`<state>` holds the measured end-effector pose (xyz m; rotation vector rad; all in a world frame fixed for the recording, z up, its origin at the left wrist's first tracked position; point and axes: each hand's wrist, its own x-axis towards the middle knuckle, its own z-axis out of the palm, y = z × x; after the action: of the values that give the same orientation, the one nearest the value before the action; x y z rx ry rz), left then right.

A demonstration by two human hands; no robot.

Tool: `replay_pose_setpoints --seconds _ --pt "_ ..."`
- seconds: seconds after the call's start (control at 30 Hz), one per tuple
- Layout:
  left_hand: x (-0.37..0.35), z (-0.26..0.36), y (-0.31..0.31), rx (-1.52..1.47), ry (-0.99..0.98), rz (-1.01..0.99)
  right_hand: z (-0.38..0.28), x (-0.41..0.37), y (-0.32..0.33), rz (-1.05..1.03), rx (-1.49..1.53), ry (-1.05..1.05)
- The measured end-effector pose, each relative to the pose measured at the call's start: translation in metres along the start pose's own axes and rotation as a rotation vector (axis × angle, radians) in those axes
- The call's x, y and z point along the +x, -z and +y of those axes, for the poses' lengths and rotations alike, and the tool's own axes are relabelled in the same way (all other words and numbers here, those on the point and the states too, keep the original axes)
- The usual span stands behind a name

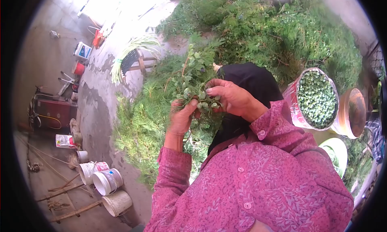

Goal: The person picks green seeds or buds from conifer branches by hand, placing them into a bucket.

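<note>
An evergreen sprig with pale green seed cones (201, 105) is in front of my chest. My left hand (182, 116) is closed, with thumb and fingers pinched on the sprig's stem. Coming from the other side, my right hand (233, 96) has its thumb and forefinger closed at the cones on the same sprig; whether a single cone is between them I cannot make out. Cut evergreen branches (141, 131) lie below and around both hands. To the right stands a bucket (293, 97) filled with green cones (316, 99).
A large heap of evergreen branches (278, 34) spreads at the back. Beside the full bucket is a tan bucket (343, 115), with a pale green basin (338, 151) nearer me. A stool (141, 63) holds long green stalks (117, 69). White buckets (108, 181) and a wooden ladder (76, 212) are at left.
</note>
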<state>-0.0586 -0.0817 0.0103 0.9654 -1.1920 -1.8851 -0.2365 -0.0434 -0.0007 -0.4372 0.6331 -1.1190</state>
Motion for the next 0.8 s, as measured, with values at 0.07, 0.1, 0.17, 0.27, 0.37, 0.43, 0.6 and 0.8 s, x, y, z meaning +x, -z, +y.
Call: replay_pose_setpoints --seconds 0.07,0.1,0.17,0.27,0.37,0.43,0.6,0.8 --pt "-0.001 0.003 -0.004 -0.047 0.032 0.002 0.002 0.0 0.002 -0.016 0.052 -0.016" --pt "0.0 0.002 -0.004 -0.09 0.056 -0.007 0.003 0.001 0.003 -0.014 0.054 -0.016" --pt "0.001 0.001 -0.002 -0.132 0.08 -0.017 0.005 0.001 0.001 0.069 -0.034 0.052" --pt "0.004 -0.005 0.004 -0.109 0.083 0.029 -0.003 -0.01 -0.004 0.15 -0.447 0.236" --pt "0.005 -0.004 0.002 -0.077 0.089 0.053 0.005 -0.007 0.001 0.112 -0.588 0.432" --pt "0.006 -0.007 0.007 -0.1 0.078 0.037 0.004 -0.009 -0.002 0.159 -0.655 0.471" --pt "0.005 -0.009 0.001 -0.155 0.089 0.127 0.001 -0.016 -0.01 0.292 -0.989 0.589" --pt "0.001 -0.003 -0.007 -0.195 0.105 0.166 0.004 -0.014 -0.006 0.314 -0.939 0.759"
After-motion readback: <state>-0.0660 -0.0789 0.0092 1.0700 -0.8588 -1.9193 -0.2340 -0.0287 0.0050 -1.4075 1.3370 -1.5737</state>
